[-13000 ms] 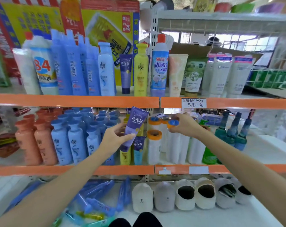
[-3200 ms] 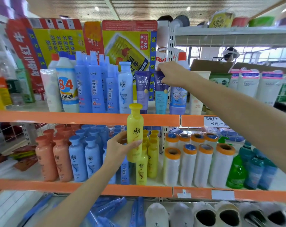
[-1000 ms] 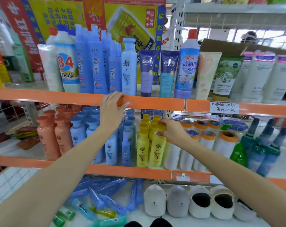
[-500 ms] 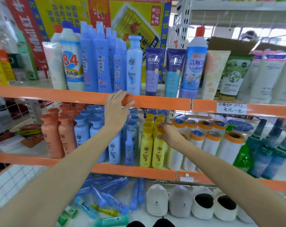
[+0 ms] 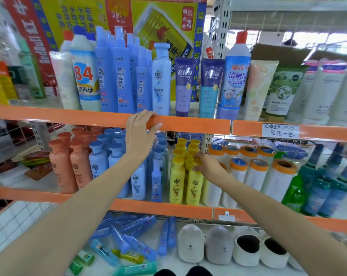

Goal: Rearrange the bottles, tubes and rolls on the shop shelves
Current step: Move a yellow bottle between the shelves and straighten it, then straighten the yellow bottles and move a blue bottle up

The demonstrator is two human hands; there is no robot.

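Squaring up yellow bottle row

Right hand (image 5: 207,166) now pinches the front yellow bottle (image 5: 194,182) cap at frame centre, having just seated it; left hand (image 5: 139,134) still curls over the orange shelf edge (image 5: 188,126). Yellow group looks consolidated

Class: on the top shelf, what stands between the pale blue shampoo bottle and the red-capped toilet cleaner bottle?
Head view: two upright tubes, a purple tube beside the pale blue shampoo bottle and a blue-teal tube beside the toilet cleaner bottle.

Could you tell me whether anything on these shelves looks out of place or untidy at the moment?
Yes. On the bottom shelf, the blue tubes lie loose in a jumbled heap, pointing different ways, while the goods above stand upright. On the middle shelf, one slim blue spray bottle stands among the rounder shampoo bottles.
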